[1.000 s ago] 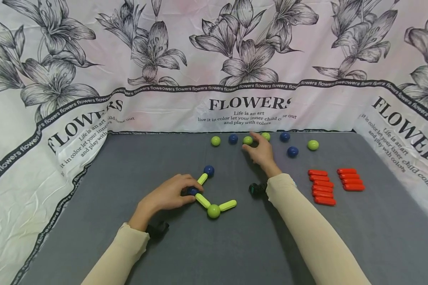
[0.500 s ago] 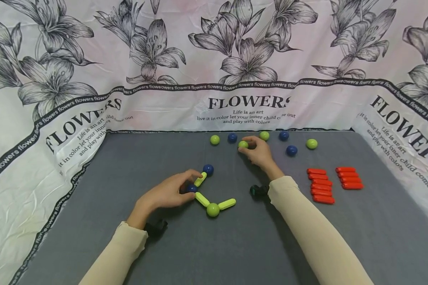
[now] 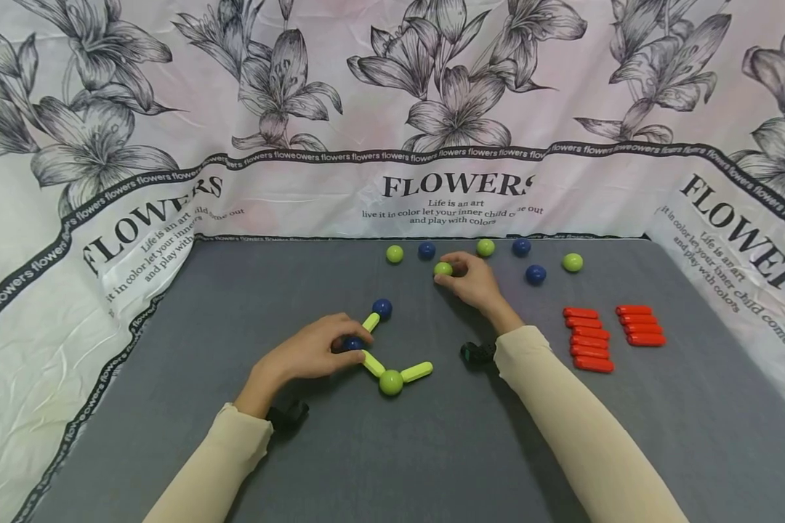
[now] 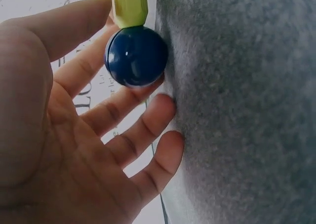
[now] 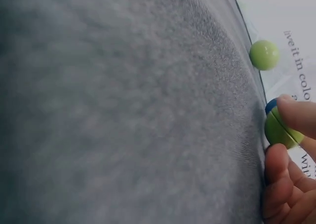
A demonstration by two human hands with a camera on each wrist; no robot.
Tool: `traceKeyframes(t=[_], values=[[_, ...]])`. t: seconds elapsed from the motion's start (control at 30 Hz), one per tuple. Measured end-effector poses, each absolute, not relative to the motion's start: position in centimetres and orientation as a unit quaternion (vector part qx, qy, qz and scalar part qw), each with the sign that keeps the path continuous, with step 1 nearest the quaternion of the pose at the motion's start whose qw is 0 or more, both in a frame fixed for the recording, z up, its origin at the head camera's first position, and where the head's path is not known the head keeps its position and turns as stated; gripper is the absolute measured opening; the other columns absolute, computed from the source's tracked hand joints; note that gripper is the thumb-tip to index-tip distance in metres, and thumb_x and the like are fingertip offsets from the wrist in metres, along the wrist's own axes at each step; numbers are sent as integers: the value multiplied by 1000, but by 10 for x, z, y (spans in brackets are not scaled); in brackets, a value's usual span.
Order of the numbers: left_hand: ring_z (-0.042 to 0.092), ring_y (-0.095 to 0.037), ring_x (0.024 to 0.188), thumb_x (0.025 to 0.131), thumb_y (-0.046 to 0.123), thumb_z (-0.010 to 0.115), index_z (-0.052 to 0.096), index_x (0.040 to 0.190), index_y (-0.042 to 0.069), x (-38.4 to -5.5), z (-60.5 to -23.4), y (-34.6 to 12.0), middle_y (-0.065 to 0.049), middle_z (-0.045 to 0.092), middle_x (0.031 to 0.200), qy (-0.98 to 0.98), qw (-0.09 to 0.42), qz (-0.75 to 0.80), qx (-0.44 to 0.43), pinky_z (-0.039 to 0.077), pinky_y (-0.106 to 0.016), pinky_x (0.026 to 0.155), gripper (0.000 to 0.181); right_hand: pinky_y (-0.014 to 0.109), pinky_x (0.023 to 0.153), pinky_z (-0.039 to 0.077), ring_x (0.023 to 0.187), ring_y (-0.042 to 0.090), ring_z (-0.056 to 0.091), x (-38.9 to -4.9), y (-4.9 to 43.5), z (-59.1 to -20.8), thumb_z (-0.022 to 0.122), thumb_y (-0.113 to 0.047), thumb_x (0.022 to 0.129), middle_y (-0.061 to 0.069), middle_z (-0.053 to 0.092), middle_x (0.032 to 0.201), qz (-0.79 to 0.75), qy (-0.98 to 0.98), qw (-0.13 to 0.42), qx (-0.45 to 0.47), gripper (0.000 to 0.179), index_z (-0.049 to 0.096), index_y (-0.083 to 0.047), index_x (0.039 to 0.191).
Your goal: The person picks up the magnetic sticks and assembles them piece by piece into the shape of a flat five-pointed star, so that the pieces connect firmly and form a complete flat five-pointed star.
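My left hand curls its thumb and fingers round a blue ball on the grey table. In the left wrist view a yellow-green stick joins this ball, with the thumb tip beside it. One stick leads up to another blue ball; a second runs to a green ball, which bears a further stick. Farther back, my right hand pinches a loose green ball between thumb and fingers; its seam shows in the right wrist view.
Along the back edge lie loose balls, among them a green one, a blue one and another blue one. Red sticks form two rows at the right. A flower-printed cloth hangs behind.
My right hand has taken hold of a green ball from the back row and drawn it slightly left and nearer. My left fingers lifted briefly, then came back round the blue ball.
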State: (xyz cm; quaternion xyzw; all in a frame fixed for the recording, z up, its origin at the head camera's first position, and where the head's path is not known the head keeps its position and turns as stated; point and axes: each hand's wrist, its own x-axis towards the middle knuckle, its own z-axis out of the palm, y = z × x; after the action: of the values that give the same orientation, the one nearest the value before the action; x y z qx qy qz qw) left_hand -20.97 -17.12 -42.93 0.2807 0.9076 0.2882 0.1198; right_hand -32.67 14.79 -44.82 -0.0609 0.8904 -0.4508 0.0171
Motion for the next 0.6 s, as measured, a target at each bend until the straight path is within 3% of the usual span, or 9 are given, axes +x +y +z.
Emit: traceKeyframes(t=[0.17,0.27,0.37,0.47,0.6], values=[[53,-20,111,98,39,69,71,123,28,-207,-430,-165,-2,54,132,919,92,280,262,48,-42,93,28,30,67,51,75,18,63,-317,152,-447,75,-22,94,17,68,118,-464,879,49,-96,39,66,-12,131],[47,-30,133,97,43,68,71,124,30,-204,-431,-160,-6,47,149,929,68,264,250,41,-56,105,31,30,65,51,71,16,61,-309,155,-447,75,-21,94,17,69,115,-466,874,64,-120,39,66,-10,130],[37,-35,145,97,48,66,70,125,32,-201,-430,-153,-8,40,159,936,42,248,247,31,-63,110,34,31,65,52,73,17,61,-299,158,-447,75,-21,94,16,69,113,-468,869,78,-143,40,66,-9,131],[32,-33,149,97,52,65,71,124,32,-196,-429,-142,-6,41,159,937,16,235,259,28,-63,110,34,30,64,51,73,16,60,-287,160,-448,74,-20,94,15,69,114,-470,862,88,-168,41,65,-9,132],[38,-30,146,97,55,62,73,117,32,-187,-430,-124,-3,55,147,934,-9,207,291,27,-62,112,33,29,62,48,69,15,56,-270,161,-449,75,-21,94,14,69,116,-468,856,94,-197,41,65,-9,133]])
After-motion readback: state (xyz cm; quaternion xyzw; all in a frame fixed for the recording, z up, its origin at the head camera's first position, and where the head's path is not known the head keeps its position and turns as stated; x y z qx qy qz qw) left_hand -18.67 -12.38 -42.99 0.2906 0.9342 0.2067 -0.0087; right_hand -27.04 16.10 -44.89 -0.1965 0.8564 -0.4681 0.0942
